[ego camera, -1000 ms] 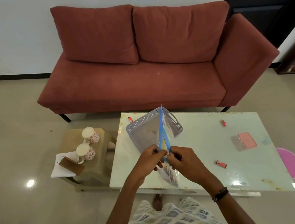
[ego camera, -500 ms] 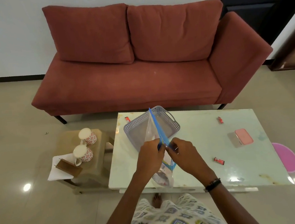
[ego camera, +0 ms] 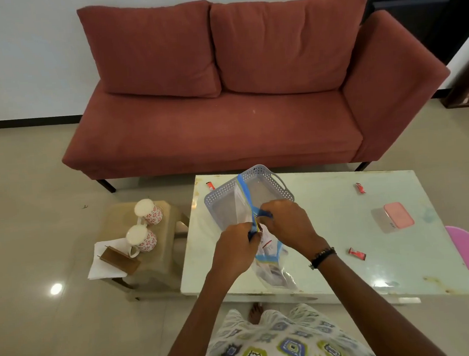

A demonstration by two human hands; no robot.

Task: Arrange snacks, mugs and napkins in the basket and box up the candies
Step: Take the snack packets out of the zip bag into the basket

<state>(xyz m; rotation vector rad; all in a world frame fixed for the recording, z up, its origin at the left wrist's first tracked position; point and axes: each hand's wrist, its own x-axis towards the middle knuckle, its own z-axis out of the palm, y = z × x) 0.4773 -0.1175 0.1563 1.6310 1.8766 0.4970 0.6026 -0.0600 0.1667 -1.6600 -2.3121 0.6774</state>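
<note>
Head view: zip bag mouth being pulled apart

Left to right. Mugs (ego camera: 145, 227) and napkins (ego camera: 101, 268) untouched on side stool (ego camera: 137, 241), not yet in basket (ego camera: 218, 197). Left hand (ego camera: 237, 250) pinching one lip of zip bag (ego camera: 264, 255), fingers clamped on blue strip; right hand (ego camera: 287, 224) pinching other lip. Versus a second ago: hands further apart, strip slanted instead of upright, bag lower over table (ego camera: 329, 226). Probably opening it for snacks. Candies (ego camera: 357, 253) loose, pink box (ego camera: 393, 217) waiting.

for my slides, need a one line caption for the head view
Both hands, left hand and right hand, pinch a clear blue-topped zip bag above the grey perforated plastic basket.
</note>
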